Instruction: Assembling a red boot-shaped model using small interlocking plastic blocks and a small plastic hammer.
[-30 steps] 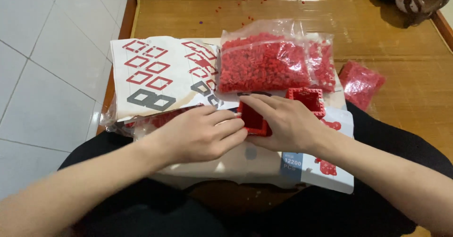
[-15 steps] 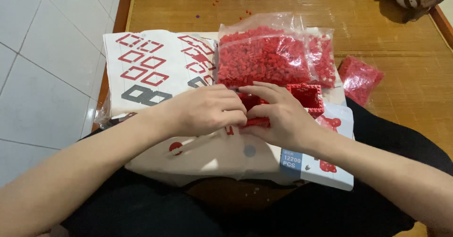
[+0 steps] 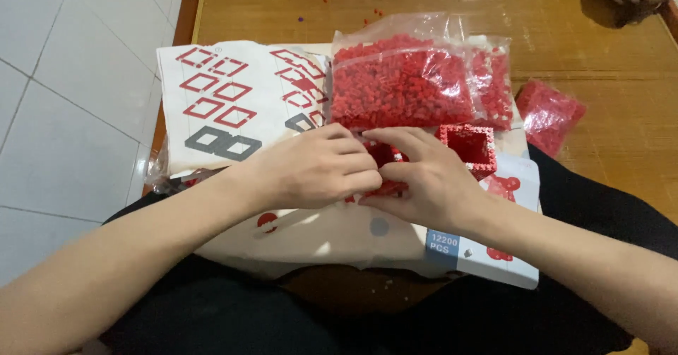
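Red brick assembly [image 3: 385,168], pinched between fingers of left hand [image 3: 311,171] and right hand [image 3: 424,182], over white box [image 3: 487,256] on lap, hollow red square frame [image 3: 467,146] beside, bagged red bricks [image 3: 402,86] behind, instruction sheet [image 3: 226,101] left.

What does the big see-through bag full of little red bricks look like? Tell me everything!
The big clear plastic bag of tiny red bricks is crinkly and shiny, stuffed nearly full, with loose empty plastic bunched along its top. It lies flat on the white instruction sheet with red diamond outlines, just beyond both hands. A smaller clear bag of red bricks presses against its right side. The left hand and right hand work right at its near edge, beside a hollow square red brick frame.
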